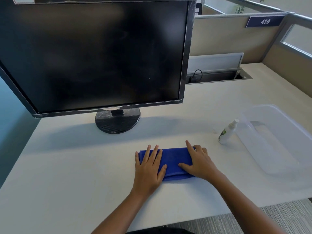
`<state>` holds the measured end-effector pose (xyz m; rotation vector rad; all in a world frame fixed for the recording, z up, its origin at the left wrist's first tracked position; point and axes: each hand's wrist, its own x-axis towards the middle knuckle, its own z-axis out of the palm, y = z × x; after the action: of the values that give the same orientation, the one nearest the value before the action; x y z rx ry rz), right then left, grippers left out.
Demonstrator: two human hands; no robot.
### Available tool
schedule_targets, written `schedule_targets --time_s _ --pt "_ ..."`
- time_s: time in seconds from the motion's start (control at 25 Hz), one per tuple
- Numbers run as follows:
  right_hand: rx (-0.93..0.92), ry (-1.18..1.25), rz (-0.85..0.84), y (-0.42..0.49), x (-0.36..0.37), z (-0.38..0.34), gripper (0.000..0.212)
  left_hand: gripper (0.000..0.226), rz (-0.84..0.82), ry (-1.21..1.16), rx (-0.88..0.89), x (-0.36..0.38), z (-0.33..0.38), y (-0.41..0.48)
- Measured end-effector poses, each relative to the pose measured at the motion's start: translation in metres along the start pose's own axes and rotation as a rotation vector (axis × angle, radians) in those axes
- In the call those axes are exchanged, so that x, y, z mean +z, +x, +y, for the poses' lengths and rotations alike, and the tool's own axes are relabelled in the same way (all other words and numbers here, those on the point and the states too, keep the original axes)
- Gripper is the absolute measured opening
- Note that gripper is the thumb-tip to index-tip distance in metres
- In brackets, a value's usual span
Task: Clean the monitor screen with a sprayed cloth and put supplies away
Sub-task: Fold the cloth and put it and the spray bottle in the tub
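Desk surface, pale and matte [67, 166], fills most of what you see, and its near edge is cut off by the bottom of the frame. Your wide black flat-panel monitor [94, 53] stands at the back left on a round ribbed black base [117, 121]; its top and left edges run out of view, and the dark screen shows faint smears that are hard to read. To your right lies a clear plastic storage bin [276, 137], so transparent that its walls are hard to trace. Just beside its left wall stands a small white spray bottle with a green label [227, 132], tilted in this wide lens; whether it touches the bin you cannot tell. In front of you the folded blue microfibre cloth [173, 161] lies flat on the desk. Your left hand [148, 169] rests on its left end, fingers spread and flat. Your right hand [199, 162] covers its right end, index finger and thumb extended, the other fingers apparently curled under.
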<state>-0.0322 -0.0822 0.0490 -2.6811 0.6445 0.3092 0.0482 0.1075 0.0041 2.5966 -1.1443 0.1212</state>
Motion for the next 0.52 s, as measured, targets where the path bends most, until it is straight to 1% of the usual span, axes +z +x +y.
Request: schedule_targets --time_s 0.04,0.08,0.16,0.24,0.36,0.52 --pt "0.016 0.028 -0.032 0.003 -0.007 0.002 0.095 0.056 -0.001 -0.002 0.004 0.001 0.0 0.001" --pt "0.022 0.03 -0.056 0.006 -0.014 0.005 0.094 0.056 -0.003 -0.002 0.01 0.001 0.0 0.001" --pt "0.01 0.033 -0.09 0.008 -0.026 0.011 0.074 0.056 -0.006 0.001 0.032 0.001 0.0 0.003" --pt "-0.003 0.124 -0.087 0.003 -0.032 0.019 0.055 0.056 -0.011 -0.002 0.063 0.001 0.002 0.004" --pt "-0.02 0.335 -0.024 -0.011 -0.033 0.027 0.04 0.057 0.0 -0.02 0.099 0.001 0.008 0.009" --pt "-0.071 0.544 0.105 -0.04 -0.048 0.03 0.033 0.06 0.03 -0.09 0.15 0.0 0.02 0.016"
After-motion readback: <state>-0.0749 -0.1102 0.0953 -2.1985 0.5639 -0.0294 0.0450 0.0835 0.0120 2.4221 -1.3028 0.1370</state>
